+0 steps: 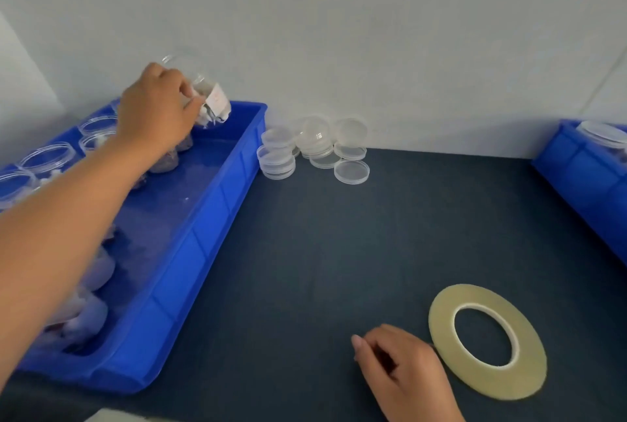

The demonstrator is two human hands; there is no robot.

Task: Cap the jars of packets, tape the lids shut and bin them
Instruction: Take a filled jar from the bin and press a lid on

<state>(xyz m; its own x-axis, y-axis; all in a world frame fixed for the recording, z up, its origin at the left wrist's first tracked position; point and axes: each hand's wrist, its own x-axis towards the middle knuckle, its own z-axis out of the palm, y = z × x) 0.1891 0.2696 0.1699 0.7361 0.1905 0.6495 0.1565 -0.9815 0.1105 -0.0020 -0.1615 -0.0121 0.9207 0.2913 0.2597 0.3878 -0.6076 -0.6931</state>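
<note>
My left hand (156,109) grips a clear jar (207,95) holding white packets, tilted and lifted above the far end of the blue tray (190,245). Several more open clear jars (44,158) stand along the tray's left side, partly hidden by my forearm. A heap of clear round lids (315,146) lies on the dark table by the wall. A flat roll of yellowish tape (488,340) lies at the front right. My right hand (403,370) rests on the table just left of the roll, fingers loosely curled, holding nothing.
A second blue bin (583,180) stands at the right edge with a capped clear jar (604,133) in it. A pale wall closes off the back. The dark mat (339,252) stretches between the two bins.
</note>
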